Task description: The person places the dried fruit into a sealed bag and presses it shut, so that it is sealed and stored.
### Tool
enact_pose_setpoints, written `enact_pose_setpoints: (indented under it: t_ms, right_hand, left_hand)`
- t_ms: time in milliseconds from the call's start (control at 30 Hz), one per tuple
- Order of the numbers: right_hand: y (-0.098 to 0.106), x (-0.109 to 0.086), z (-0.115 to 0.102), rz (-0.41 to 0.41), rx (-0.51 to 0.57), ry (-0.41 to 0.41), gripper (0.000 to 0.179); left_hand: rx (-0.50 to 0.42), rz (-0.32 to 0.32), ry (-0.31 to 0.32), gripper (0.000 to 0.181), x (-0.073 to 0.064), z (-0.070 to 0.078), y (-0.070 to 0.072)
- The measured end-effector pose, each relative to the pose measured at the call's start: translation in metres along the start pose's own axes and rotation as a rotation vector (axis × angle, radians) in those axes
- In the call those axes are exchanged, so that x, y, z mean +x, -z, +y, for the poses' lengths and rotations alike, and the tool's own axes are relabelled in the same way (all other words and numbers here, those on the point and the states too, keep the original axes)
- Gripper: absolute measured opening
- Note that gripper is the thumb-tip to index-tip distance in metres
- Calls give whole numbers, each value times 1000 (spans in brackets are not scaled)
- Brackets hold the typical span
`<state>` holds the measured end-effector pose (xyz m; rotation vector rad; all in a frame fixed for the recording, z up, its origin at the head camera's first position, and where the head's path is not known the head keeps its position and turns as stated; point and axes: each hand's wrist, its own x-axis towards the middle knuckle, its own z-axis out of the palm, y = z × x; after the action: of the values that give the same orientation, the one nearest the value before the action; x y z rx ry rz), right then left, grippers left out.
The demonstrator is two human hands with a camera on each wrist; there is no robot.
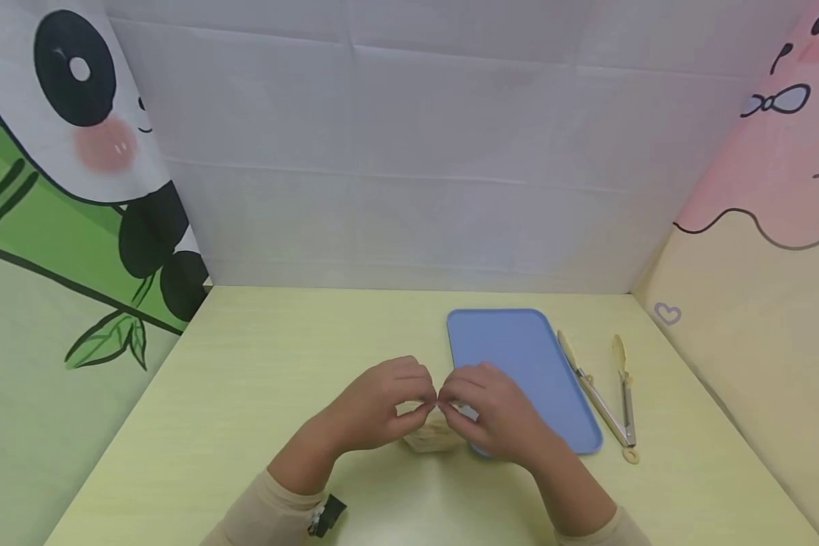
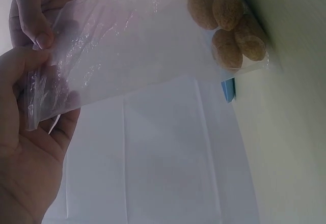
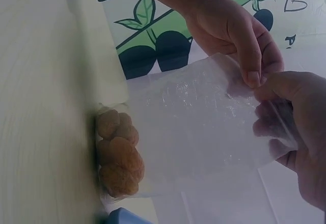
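A clear plastic bag (image 2: 127, 40) stands upright on the table with several brown walnuts (image 2: 226, 25) in its bottom, seen again as a clump of walnuts (image 3: 119, 158) in the right wrist view. My left hand (image 1: 389, 402) pinches the bag's top edge between thumb and fingers. Close beside it, my right hand (image 1: 494, 413) pinches the same edge, and the fingertips of both hands meet there. From the head, both hands cover most of the bag (image 1: 431, 438). Whether the bag's mouth is sealed cannot be seen.
A blue tray (image 1: 512, 341) lies behind and to the right of the bag, partly under my right hand in the head view. Metal tongs (image 1: 604, 406) with yellowish tips lie spread beside the tray. White and cartoon-printed panels (image 1: 382, 152) enclose the table's back and sides.
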<state>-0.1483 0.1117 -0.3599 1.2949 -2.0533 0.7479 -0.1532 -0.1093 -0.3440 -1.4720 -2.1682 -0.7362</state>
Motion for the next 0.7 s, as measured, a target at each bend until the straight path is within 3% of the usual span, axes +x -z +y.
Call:
enact_pose_setpoints:
  t_ms: [367,700]
  right_hand:
    - [7,-2,10,1,-29,55,8]
    - [11,-10,24,-85,-31,-14,7]
  left_hand:
    - [15,-24,12,13,-7,-8,6]
    - [37,-36,47,14,-14,-19,11]
